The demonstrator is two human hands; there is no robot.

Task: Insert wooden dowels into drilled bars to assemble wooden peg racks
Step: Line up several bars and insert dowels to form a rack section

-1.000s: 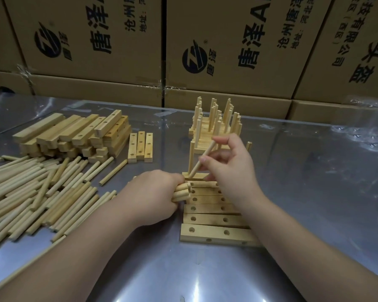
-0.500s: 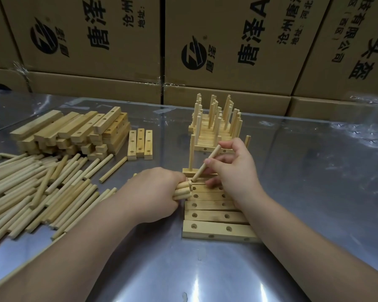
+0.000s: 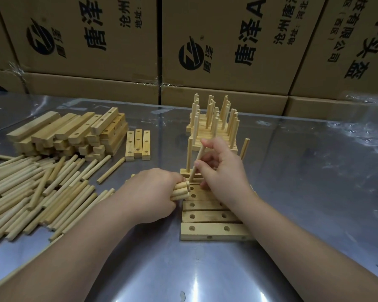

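Note:
Several drilled bars (image 3: 207, 231) lie side by side on the metal table in front of me. My right hand (image 3: 224, 168) pinches one dowel (image 3: 197, 162), tilted, its lower end at a hole in a bar near the far end of the row. Just left of it, an upright dowel (image 3: 189, 154) stands in the farthest bar. Another dowel (image 3: 244, 148) rises behind my right hand. My left hand (image 3: 153, 192) grips a bundle of dowels (image 3: 180, 191), their ends pointing at the bars.
A heap of loose dowels (image 3: 31, 188) covers the left of the table. Behind it is a stack of bars (image 3: 74, 131), with three short bars (image 3: 138, 143) beside it. Finished racks (image 3: 212, 120) stand at the back. Cardboard boxes (image 3: 227, 44) wall the far edge.
My right hand has brought its dowel down and steeper, its tip now at a bar hole near my left hand's bundle. The left hand stays put.

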